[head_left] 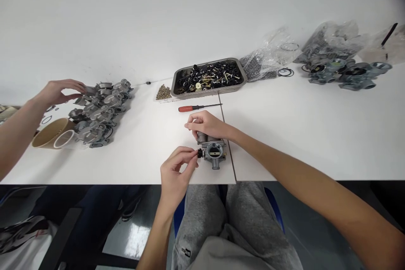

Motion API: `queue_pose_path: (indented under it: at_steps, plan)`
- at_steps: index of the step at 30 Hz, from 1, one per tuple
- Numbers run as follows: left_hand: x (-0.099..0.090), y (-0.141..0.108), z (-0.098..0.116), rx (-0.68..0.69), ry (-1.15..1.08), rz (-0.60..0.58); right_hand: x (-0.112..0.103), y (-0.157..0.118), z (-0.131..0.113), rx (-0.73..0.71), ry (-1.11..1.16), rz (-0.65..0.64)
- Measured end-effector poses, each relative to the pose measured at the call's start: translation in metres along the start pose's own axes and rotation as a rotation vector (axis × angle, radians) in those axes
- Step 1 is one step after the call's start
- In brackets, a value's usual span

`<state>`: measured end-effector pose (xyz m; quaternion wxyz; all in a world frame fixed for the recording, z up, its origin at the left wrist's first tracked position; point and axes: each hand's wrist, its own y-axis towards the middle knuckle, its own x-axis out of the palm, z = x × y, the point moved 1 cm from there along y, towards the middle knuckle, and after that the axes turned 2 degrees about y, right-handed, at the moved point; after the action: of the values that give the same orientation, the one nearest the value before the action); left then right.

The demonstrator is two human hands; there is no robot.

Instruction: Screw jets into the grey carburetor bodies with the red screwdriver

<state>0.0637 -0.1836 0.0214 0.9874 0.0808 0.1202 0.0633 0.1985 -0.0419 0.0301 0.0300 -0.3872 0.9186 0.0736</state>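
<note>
A grey metal carburetor point(215, 161) rests near the table's front edge, its round bore facing up towards me. My left hand point(179, 168) pinches a small black knob point(200, 153) at the carburetor's left side. Over the carburetor's far end lies my right hand point(205, 124), with its fingers curled and the fingertips drawn together. Whatever is between those fingertips, if anything, is too small to make out. Just beyond this hand is a screwdriver point(186, 109) with a red handle, lying flat.
Behind the screwdriver stands a metal tray point(209, 91) of small black and brass parts, beside a brass pile point(163, 92). At left, another person's hand point(65, 90) touches grouped carburetors point(103, 114) near a brown tub point(52, 133). Bagged parts point(332, 38) and more carburetors point(357, 76) sit right.
</note>
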Motion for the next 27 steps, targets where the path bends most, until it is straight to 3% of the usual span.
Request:
queue_pose_path:
  at_steps: [8,15,18,22,27]
  plan:
    - [0.014,-0.027,-0.008,-0.012,-0.047,0.086,0.000,-0.001,-0.001,-0.008,0.030,0.007]
    - [0.008,-0.017,-0.002,-0.105,-0.131,0.050,-0.006,-0.001,-0.001,0.060,0.097,-0.118]
    - [0.000,-0.011,-0.003,-0.125,-0.096,0.019,-0.015,0.000,0.002,0.058,0.068,-0.079]
    - [-0.021,0.023,0.004,-0.043,0.100,-0.053,-0.037,0.006,0.015,0.010,0.098,0.207]
    - [-0.032,0.116,0.013,0.186,0.529,-0.108,-0.063,0.010,0.033,-0.026,0.115,0.507]
